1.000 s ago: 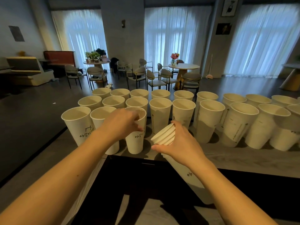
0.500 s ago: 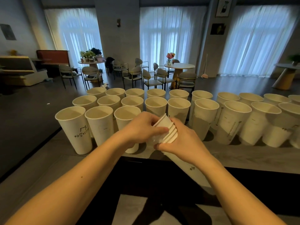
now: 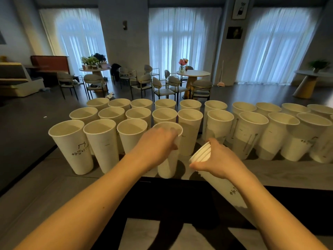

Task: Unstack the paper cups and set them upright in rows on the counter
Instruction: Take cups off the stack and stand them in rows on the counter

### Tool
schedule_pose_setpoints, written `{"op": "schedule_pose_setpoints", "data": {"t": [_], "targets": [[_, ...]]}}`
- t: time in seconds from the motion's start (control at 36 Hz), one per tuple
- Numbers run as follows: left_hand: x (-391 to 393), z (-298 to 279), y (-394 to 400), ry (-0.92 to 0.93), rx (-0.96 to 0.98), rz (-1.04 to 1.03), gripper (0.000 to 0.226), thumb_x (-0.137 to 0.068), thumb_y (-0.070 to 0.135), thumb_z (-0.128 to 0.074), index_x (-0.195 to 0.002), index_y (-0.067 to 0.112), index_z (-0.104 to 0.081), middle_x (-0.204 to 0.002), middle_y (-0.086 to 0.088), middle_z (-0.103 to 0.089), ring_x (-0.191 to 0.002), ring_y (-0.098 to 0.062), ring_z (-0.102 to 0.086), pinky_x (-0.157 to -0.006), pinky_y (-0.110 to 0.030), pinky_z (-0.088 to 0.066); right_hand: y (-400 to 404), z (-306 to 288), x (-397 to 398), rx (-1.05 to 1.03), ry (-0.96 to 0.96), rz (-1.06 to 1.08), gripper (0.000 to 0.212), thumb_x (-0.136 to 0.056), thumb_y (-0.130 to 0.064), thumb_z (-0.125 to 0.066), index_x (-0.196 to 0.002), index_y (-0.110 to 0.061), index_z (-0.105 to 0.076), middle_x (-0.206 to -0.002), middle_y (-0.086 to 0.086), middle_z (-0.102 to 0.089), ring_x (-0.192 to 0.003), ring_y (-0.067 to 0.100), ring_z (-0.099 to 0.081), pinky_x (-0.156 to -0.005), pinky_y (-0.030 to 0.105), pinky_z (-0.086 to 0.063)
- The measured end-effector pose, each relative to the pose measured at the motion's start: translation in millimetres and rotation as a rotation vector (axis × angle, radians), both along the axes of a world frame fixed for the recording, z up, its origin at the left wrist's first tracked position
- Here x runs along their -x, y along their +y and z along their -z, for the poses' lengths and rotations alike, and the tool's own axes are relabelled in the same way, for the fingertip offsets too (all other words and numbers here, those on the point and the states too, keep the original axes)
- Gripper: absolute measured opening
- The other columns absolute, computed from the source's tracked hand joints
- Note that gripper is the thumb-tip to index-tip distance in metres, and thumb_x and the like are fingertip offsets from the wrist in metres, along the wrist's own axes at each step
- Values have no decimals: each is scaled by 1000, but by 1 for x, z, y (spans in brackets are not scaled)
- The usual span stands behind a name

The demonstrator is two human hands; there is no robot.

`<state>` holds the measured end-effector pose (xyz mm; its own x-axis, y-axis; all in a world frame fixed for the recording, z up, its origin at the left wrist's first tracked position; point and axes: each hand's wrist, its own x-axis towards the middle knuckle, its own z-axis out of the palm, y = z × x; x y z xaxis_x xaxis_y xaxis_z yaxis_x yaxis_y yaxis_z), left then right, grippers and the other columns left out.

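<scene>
White paper cups (image 3: 219, 127) are being kept upright in three rows on the counter (image 3: 270, 170); a nested stack (image 3: 216, 175) is being held tilted.

free: counter (image 3: 270, 171) front right | blocked: cup rows (image 3: 191, 130) behind

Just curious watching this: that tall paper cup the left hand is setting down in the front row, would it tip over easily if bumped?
Probably yes. The cup is tall, with a base narrower than its rim, and looks empty, so likely light and top-heavy. Its thin paper wall would probably dent under a hard squeeze from the left hand. The neighbouring cup might catch it.
</scene>
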<state>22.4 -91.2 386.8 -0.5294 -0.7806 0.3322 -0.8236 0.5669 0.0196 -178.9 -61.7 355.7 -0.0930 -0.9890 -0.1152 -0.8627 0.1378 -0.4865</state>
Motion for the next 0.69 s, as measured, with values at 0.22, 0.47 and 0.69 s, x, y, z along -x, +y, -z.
{"op": "schedule_pose_setpoints", "data": {"t": [0.22, 0.47, 0.69], "targets": [[-4, 6, -11, -95, 52, -44, 32, -92, 30, -63, -120, 16, -56, -103, -8, -68, -96, -24, -65, -74, -34, -52, 3, 0, -2, 40, -72, -6, 110, -66, -64, -83, -153, -28, -26, -141, 1, -49, -126, 24, -50, -99, 41, -49], [-7, -13, -8, 27, -74, -118, 46, -91, 37, -63, -131, 16, -54, -119, -4, -66, -108, -22, -61, -91, -38, -51, 12, -5, -7, 65, -183, -22, 118, -65, -63, -86, -156, -26, -21, -148, -1, -44, -130, 21, -46, -102, 40, -44], [28, -33, 33, 457, -341, 142, 28, -100, 35, -47, -118, 21, -63, -103, 7, -67, -94, -7, -61, -81, -24, -50, 27, -14, -4, 116, -277, -23, 114, -63, -54, -91, -148, -21, -23, -125, -6, -48, -113, 16, -52, -88, 30, -47]]}}
